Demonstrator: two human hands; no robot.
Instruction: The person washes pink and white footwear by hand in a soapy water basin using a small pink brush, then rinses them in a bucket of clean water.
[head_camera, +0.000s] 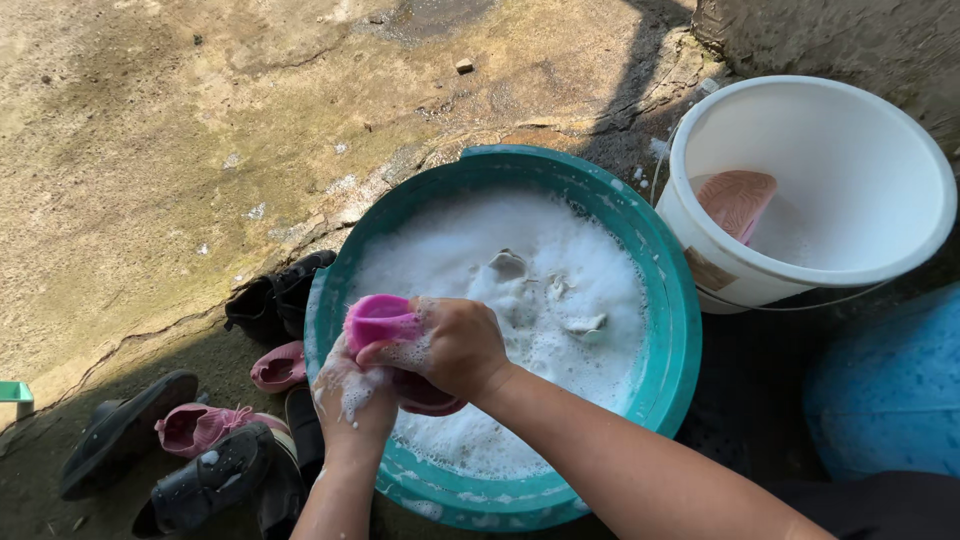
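Note:
A small pink shoe (380, 320) is held over the near left part of a teal basin (672, 330) full of white foam (540, 300). My left hand (352, 392), covered in suds, grips the shoe from below. My right hand (448, 345) wraps over the shoe's top and side. Both hands hover just above the foam. Pale lumps, perhaps other items, poke out of the foam near the basin's middle (508, 264).
A white bucket (880, 250) at the right holds a pink shoe sole (738, 200). Several black and pink shoes (205, 430) lie on the ground left of the basin. A blue container (890, 390) sits at the right edge. Cracked concrete ground lies beyond.

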